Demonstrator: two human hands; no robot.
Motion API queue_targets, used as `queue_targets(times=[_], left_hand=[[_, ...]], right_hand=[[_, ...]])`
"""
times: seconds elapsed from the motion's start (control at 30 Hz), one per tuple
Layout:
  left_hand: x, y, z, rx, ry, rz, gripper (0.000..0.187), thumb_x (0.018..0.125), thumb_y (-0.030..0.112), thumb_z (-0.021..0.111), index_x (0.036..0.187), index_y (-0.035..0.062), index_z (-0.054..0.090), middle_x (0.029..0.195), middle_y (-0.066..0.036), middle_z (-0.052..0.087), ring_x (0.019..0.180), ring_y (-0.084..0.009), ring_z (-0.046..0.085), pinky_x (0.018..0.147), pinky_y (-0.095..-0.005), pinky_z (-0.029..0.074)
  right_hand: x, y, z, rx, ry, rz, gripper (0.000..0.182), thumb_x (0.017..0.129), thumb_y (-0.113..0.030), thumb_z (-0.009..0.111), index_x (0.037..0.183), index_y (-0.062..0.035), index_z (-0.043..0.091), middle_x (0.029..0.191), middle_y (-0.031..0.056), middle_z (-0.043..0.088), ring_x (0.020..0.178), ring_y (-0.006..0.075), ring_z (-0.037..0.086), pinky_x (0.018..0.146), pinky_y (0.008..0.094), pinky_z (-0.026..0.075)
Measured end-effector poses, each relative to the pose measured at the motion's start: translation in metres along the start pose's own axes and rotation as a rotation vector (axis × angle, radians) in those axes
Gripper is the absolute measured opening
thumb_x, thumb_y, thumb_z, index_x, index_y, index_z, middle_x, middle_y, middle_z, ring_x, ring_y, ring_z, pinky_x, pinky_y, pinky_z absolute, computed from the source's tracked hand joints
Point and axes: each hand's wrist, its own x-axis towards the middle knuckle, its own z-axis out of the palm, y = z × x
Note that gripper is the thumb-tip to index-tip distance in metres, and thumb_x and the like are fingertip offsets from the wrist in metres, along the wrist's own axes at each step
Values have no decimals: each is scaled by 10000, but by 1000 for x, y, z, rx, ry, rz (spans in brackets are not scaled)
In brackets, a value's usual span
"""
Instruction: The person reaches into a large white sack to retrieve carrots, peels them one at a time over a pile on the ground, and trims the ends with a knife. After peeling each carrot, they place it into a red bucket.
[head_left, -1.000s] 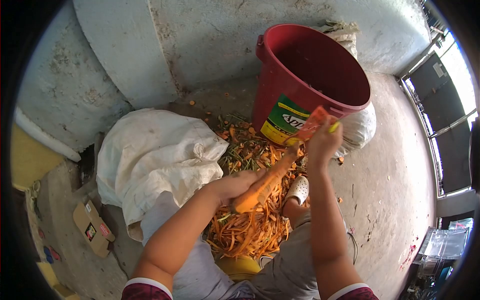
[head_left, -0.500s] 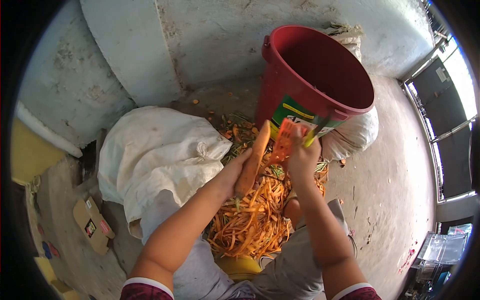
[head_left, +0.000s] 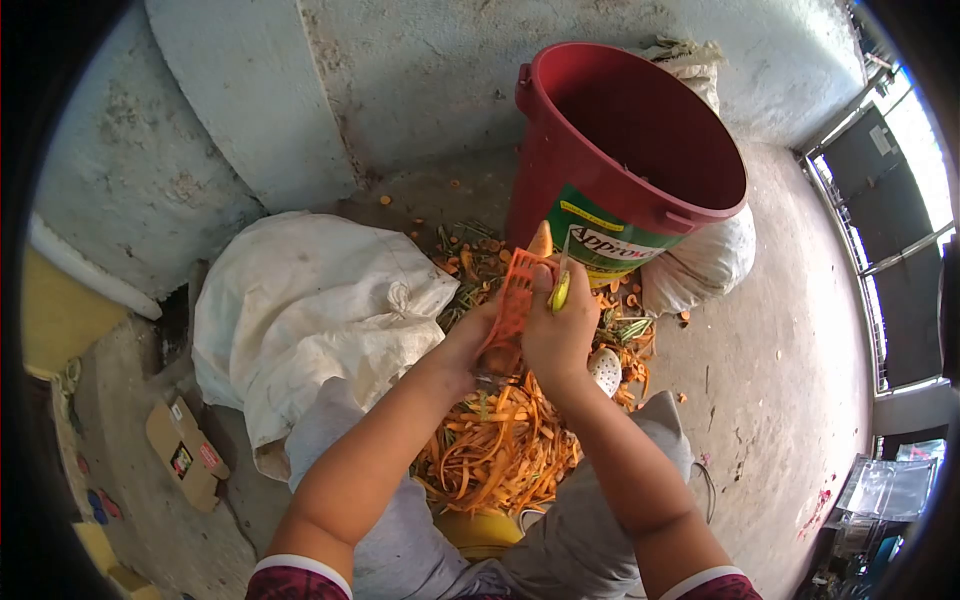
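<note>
My left hand (head_left: 468, 345) is closed around a carrot (head_left: 541, 241), whose pale orange tip points up and away; most of it is hidden behind the tool and my fingers. In my right hand (head_left: 562, 335) is an orange plastic peeler (head_left: 513, 300) with a slotted frame, lying against the carrot. A small knife (head_left: 560, 291) with a yellow-green handle is tucked in the same hand, its blade pointing up. Below both hands, a heap of orange peelings (head_left: 500, 440) lies on the floor between my legs.
A large red bin (head_left: 535, 165) stands ahead, with a filled sack (head_left: 708, 262) behind it. To the left slumps a big white sack (head_left: 300, 300). Flattened cardboard (head_left: 187, 455) lies at far left. A perforated shoe (head_left: 604, 371) shows beside the peelings. Carrot scraps litter the floor.
My right hand has moved left and down, bringing the peeler from beside the carrot onto it. The carrot is now mostly covered. The view has shifted slightly.
</note>
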Motion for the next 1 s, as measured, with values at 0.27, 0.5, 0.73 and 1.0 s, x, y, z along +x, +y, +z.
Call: queue_targets(times=[0.27,0.5,0.73,1.0], left_hand=[[-13,-7,-8,435,-221,-263,462,884,429,336,1015,20,508,863,-73,570,725,-140,560,658,-263,467],[-19,-9,-6,537,-164,-213,411,877,409,371,1038,51,493,887,-49,543,773,-107,528,641,-243,451],[7,-4,-13,225,-110,-65,383,883,414,317,987,93,497,819,-40,554,665,-107,533,520,-233,448],[4,-1,-1,141,-55,92,295,865,337,382,977,105,526,799,-14,585,665,-112,557,535,-256,443]], right_hand=[[80,52,-63,-196,471,-65,134,838,-131,488,833,-5,533,708,124,585,625,187,575,554,289,436],[88,73,-80,119,470,102,149,840,-142,496,807,-1,527,670,64,551,601,131,519,554,260,411],[34,28,-25,182,102,14,183,848,-190,495,834,-8,512,699,72,537,630,126,502,584,258,409],[1,-2,-3,144,-50,39,177,839,-153,499,912,7,496,716,157,566,646,259,568,598,313,432]])
